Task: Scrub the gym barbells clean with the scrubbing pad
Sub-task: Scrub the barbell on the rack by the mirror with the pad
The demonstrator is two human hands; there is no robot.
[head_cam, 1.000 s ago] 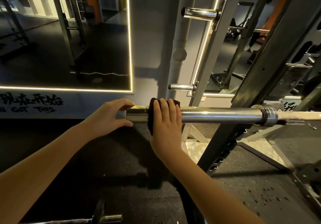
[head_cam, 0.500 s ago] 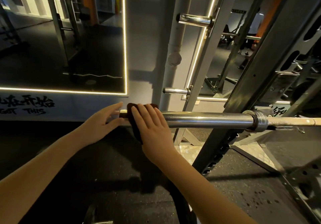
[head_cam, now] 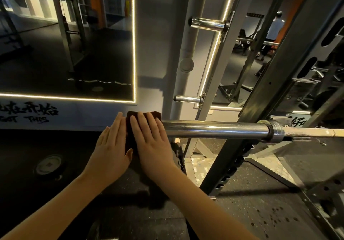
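Observation:
A chrome barbell (head_cam: 214,128) lies level across the rack, its sleeve end pointing left toward me. A dark scrubbing pad (head_cam: 144,113) is draped over that sleeve end. My right hand (head_cam: 151,143) lies flat on the pad with straight fingers and presses it onto the bar. My left hand (head_cam: 111,146) lies flat right beside it, fingers straight, against the pad's left edge at the sleeve tip. The tip itself is hidden under pad and hands. The thin shaft (head_cam: 312,132) past the collar looks dull and spotted.
A dark rack upright (head_cam: 260,113) crosses in front of the bar on the right. Chrome storage pegs (head_cam: 206,23) stick out from a grey post behind. A weight plate (head_cam: 48,165) lies on the rubber floor at left. A person (head_cam: 275,27) stands far back.
My right hand has slid the pad left along the sleeve to its end. My left hand has let go of the sleeve tip and now lies flat beside the pad.

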